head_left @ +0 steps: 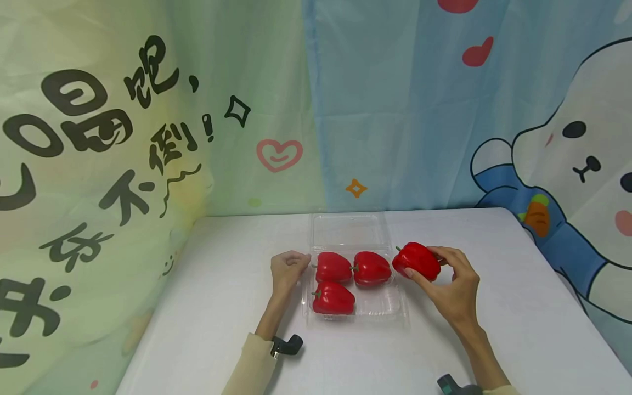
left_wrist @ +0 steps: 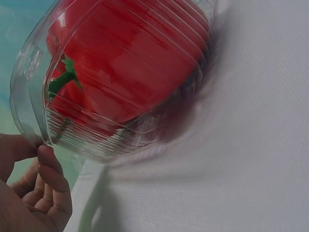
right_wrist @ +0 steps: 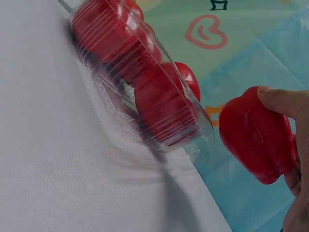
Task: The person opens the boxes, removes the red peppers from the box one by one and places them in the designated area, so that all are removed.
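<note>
A transparent plastic clamshell box [head_left: 380,303] lies opened on the table, its lid [head_left: 349,229] folded away to the back. Three red bell peppers sit inside: one at back left [head_left: 333,267], another at back right [head_left: 371,269], a third at front left [head_left: 333,298]. My left hand [head_left: 288,272] pinches the box's left rim between thumb and forefinger, as the left wrist view shows. Just right of the box, my right hand [head_left: 455,285] grips another red bell pepper [head_left: 417,260] between thumb and fingers. In the right wrist view this pepper [right_wrist: 256,135] is apart from the box.
White cloth covers the table [head_left: 222,258]. A printed curtain [head_left: 276,99] hangs behind and along the left, with a cartoon bear [head_left: 558,142] at the right. Dark cameras are strapped to the left wrist [head_left: 288,345] and right wrist [head_left: 456,385].
</note>
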### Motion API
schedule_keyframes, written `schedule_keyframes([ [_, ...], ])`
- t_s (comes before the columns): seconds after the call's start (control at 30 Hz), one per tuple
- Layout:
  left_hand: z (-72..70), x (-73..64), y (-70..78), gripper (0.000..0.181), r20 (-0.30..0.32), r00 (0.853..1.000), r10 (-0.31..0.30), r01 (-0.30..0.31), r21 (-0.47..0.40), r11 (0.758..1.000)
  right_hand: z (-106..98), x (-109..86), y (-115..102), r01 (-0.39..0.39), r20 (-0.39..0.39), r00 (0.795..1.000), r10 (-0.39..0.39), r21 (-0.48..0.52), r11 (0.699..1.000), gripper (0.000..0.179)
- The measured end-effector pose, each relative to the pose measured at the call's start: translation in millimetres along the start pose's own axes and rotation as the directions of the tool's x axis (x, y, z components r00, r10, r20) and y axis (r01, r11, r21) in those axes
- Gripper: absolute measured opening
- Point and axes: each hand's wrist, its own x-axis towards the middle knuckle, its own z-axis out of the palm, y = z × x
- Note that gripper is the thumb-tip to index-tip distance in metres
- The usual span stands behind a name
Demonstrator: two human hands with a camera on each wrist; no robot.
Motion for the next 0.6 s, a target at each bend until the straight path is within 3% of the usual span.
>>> schedule_keyframes([
  [0.6, -0.4, -3.8, 1.5, 0.02, 0.005, 1.0, -0.019, 0.019, 0.044, 0.999, 1.8, 1.3, 5.5, -0.034, -0.028, 0.999, 0.034, 0.008, 0.999, 0.068],
])
